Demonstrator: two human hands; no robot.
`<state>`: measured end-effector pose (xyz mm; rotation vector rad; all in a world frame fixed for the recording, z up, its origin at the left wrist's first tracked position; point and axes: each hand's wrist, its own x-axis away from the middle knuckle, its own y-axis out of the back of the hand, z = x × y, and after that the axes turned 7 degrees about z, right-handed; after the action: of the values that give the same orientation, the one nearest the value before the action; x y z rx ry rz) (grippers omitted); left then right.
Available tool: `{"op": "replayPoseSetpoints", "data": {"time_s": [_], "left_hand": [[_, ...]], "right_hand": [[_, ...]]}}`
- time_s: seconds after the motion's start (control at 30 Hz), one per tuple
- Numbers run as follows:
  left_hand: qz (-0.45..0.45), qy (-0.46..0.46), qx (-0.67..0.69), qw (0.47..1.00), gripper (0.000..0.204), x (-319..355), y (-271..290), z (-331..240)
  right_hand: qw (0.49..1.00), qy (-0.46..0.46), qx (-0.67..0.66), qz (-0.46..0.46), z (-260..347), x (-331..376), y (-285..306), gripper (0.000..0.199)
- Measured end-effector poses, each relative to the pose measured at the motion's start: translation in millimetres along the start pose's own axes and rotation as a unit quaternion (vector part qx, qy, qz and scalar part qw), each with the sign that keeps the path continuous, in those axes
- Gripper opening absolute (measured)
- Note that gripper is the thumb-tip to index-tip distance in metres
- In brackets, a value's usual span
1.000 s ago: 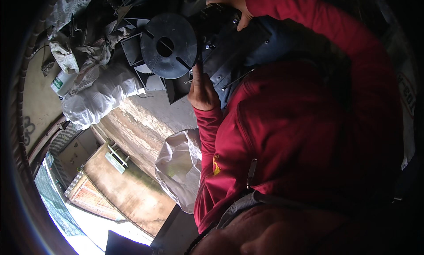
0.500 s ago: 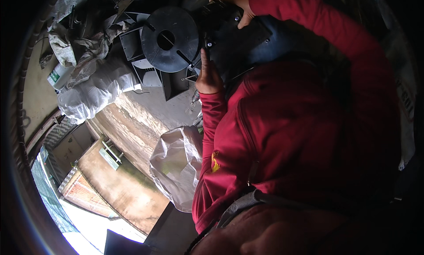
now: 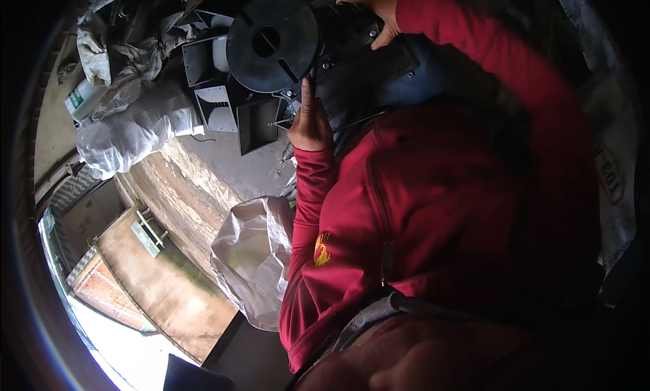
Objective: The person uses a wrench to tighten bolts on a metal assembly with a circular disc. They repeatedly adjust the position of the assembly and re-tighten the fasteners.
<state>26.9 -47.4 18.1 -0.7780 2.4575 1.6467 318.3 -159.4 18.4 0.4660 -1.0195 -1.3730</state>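
A dark machine housing point(image 3: 365, 66) with screws in its face sits in front of my chest. A round black disc point(image 3: 271, 42) with a centre hole and slots is mounted at its left end. My left hand point(image 3: 308, 120) grips the housing's lower left edge just under the disc, index finger pointing up. At the top, my right hand point(image 3: 376, 15) clasps the housing's upper edge with its fingers curled over it. Red sleeves cover both forearms, and my red sweatshirt hides the lower part of the housing.
Grey square funnel-shaped metal pieces point(image 3: 217, 110) lie left of the disc. White sacks point(image 3: 135, 130) and a green-and-white bottle point(image 3: 81, 96) are piled further left. A crumpled translucent plastic bag point(image 3: 250, 255) hangs by my left elbow, above a concrete ledge point(image 3: 203, 181).
The disc and housing have shifted right and upward in view. Both hands have stayed on the housing, with the left hand keeping its place under the disc.
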Motion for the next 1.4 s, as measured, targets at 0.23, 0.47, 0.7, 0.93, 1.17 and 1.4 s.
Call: {"op": "replayPoseSetpoints", "data": {"time_s": [0.23, 0.47, 0.7, 0.93, 1.17, 1.4], "left_hand": [[0.000, -0.109, 0.034, 0.993, 0.058, -1.6, 13.1, -10.3], [-0.073, 0.163, 0.324, 0.929, 0.037, 19.6, 32.6, 87.9], [0.074, -0.002, 0.317, 0.946, 0.086, -45.7, 26.4, 119.3], [0.159, 0.017, 0.424, 0.891, 0.114, -42.8, 22.6, 108.4], [0.132, 0.040, 0.271, 0.953, 0.115, -19.8, 29.8, 126.4], [0.063, 0.062, 0.308, 0.947, 0.110, -2.5, 29.6, 146.6]], "right_hand": [[1.000, 0.024, -0.018, -0.009, -7.2, -3.5, -0.5, 0.117], [0.998, -0.028, -0.043, 0.029, 9.0, 4.2, 16.6, 0.112], [0.992, 0.048, -0.115, -0.012, -21.7, -12.7, -0.3, 0.118], [0.998, 0.019, -0.065, 0.018, -1.7, 0.6, 5.1, 0.112], [0.999, 0.015, 0.028, 0.035, 14.9, -21.7, 7.9, 0.113], [0.997, 0.016, 0.064, 0.045, 35.5, -54.3, 22.0, 0.115]]}}
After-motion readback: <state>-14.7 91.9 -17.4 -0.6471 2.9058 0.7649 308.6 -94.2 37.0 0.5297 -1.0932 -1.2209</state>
